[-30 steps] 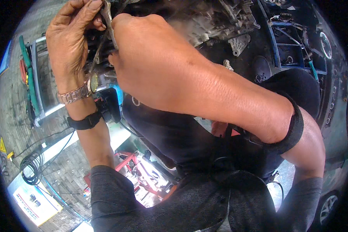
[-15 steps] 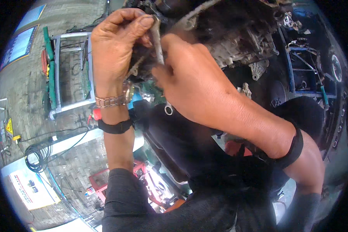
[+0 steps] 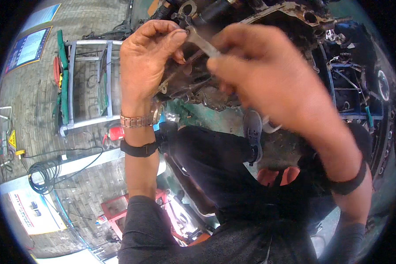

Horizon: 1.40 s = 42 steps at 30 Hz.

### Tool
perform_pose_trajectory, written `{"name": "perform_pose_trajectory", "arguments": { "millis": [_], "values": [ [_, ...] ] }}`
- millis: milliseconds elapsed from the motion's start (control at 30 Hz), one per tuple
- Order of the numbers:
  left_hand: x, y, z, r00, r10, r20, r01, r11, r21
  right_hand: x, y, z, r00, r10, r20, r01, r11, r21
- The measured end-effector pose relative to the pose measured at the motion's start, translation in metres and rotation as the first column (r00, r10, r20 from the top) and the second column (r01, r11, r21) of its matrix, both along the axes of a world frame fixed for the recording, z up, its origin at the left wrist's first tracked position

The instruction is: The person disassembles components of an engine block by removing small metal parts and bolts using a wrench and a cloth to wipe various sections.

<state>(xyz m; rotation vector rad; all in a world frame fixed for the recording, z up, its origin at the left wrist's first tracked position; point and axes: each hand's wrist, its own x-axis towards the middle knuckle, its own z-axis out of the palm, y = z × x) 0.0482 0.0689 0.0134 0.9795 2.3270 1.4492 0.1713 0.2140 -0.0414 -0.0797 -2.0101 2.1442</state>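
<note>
A metal wrench (image 3: 203,44) slants against the underside of a dark, greasy engine (image 3: 193,86). My right hand (image 3: 268,72), smeared by motion, is closed round its shaft. At the wrench's upper head, my left hand (image 3: 145,61) is closed in a pinch, thumb and bent forefinger together. Its fingertips touch that head; the fastener behind them cannot be made out. Just above, a metal ring-shaped lug (image 3: 188,9) sticks out from the engine.
A grey metal frame (image 3: 92,119) with green padding stands to the left. Nearby are a red fire extinguisher (image 3: 115,133) and a coiled black cable (image 3: 44,176). A blue metal rack (image 3: 354,116) holds parts at right. My shoe (image 3: 252,132) rests below the engine.
My right hand has swung the wrench's shaft rightward and up, from nearly upright to slanted. My left hand keeps its pinch at the wrench's head. The view has shifted slightly.
</note>
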Motion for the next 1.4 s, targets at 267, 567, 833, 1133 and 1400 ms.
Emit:
{"name": "perform_pose_trajectory", "arguments": {
  "millis": [267, 567, 833, 1133, 1400],
  "values": [
    [0.002, 0.003, -0.003, 1.0, 0.017, 0.001, -0.017, 1.0, 0.009, 0.013, 0.026, 0.014, 0.993, 0.068, 0.092, -0.059, 0.993, -0.1],
    [0.003, 0.003, -0.002, 1.0, 0.022, 0.008, -0.022, 1.0, 0.003, 0.009, -0.013, -0.012, 0.997, 0.053, -0.06, -0.057, 0.996, -0.065],
    [0.0, 0.004, 0.0, 0.998, 0.063, -0.01, -0.063, 0.998, -0.017, -0.01, -0.046, -0.008, 0.997, -0.057, -0.047, 0.06, 0.997, 0.057],
    [0.0, -0.002, -0.001, 0.995, 0.085, -0.051, -0.089, 0.992, -0.092, -0.012, -0.041, -0.01, 0.975, -0.136, -0.174, 0.167, 0.97, 0.178],
    [0.006, 0.004, 0.007, 0.946, 0.224, -0.233, -0.274, 0.939, -0.21, -0.001, 0.007, 0.005, 0.989, -0.055, -0.14, 0.098, 0.941, 0.324]
  ]
}}
